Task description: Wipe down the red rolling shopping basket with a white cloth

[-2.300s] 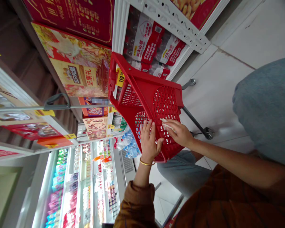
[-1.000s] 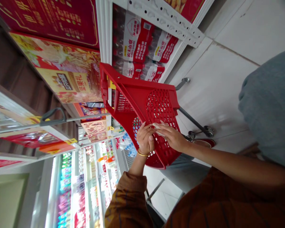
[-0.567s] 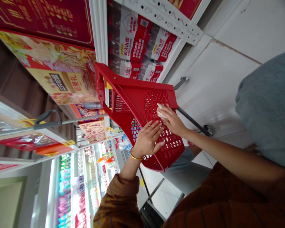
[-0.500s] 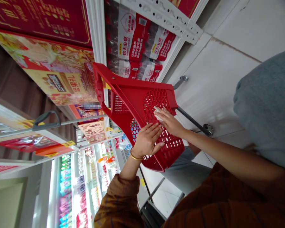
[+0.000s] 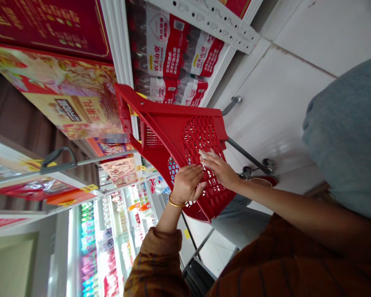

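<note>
A red plastic shopping basket cart [image 5: 170, 119] with a honeycomb-pattern side panel stands in front of me; the view is turned sideways. My left hand [image 5: 188, 183], with a gold bangle at the wrist, lies over the cart's rim, palm down, thumb apart from the fingers. Beside it, my right hand [image 5: 221, 169] presses a crumpled white tissue or cloth [image 5: 207, 153] against the perforated panel. Its fingertips cover part of this white piece. The cart's grey leg [image 5: 247, 154] runs down to small casters.
Shelves hold wrapped packs of bottled water [image 5: 163, 45] and gift boxes [image 5: 71, 103] close beside the cart. A metal bar with a black handle [image 5: 58, 160] crosses the left. White floor tiles [image 5: 284, 103] and a jeans-clad knee [image 5: 346, 136] lie to the right.
My right hand has slid down the panel with the white piece. The left hand's fingers have drawn in slightly. The cart has shifted a little left in view.
</note>
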Motion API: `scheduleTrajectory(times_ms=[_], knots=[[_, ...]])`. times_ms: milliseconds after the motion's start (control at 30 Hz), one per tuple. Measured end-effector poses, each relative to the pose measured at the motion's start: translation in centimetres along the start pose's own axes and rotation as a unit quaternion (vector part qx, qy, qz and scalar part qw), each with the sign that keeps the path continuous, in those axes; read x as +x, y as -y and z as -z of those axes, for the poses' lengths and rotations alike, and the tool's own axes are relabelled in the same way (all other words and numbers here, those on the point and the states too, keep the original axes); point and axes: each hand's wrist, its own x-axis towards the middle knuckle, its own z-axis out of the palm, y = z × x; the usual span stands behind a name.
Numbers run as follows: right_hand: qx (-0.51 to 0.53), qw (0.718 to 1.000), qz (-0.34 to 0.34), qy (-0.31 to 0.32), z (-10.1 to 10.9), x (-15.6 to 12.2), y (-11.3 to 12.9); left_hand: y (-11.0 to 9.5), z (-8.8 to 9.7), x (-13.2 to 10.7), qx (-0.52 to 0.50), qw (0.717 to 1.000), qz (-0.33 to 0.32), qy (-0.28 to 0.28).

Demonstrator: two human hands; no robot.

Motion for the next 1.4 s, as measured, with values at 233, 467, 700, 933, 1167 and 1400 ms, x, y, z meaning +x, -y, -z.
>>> scheduleTrajectory(times_ms=[233, 467, 700, 933, 1167, 1400], knots=[[-0.066, 0.997, -0.002, 0.029, 1.7, -2.3, 0.6, 0.1, 0.3, 0.0, 0.021, 1.0, -0.006, 0.021], [-0.203, 0.973, -0.092, -0.056, 3.0, 1.7, -2.0, 0.5, 1.5, 1.4, 0.038, 0.997, -0.047, 0.044], [-0.149, 0.974, -0.112, -0.13, 0.8, 4.4, -4.5, 0.8, 1.2, 2.2, 0.011, 0.996, -0.045, 0.074], [-0.048, 0.998, -0.028, 0.018, 0.6, 3.2, -4.8, 0.8, 1.0, 2.1, -0.016, 0.997, -0.046, 0.064], [-0.041, 0.998, -0.054, -0.002, -0.3, 1.5, -4.9, 0.8, 1.1, 2.3, -0.007, 0.996, -0.044, 0.073], [-0.042, 0.998, -0.041, -0.01, -1.0, -0.2, -4.8, 0.7, 0.9, 1.8, 0.014, 0.993, -0.042, 0.107]])
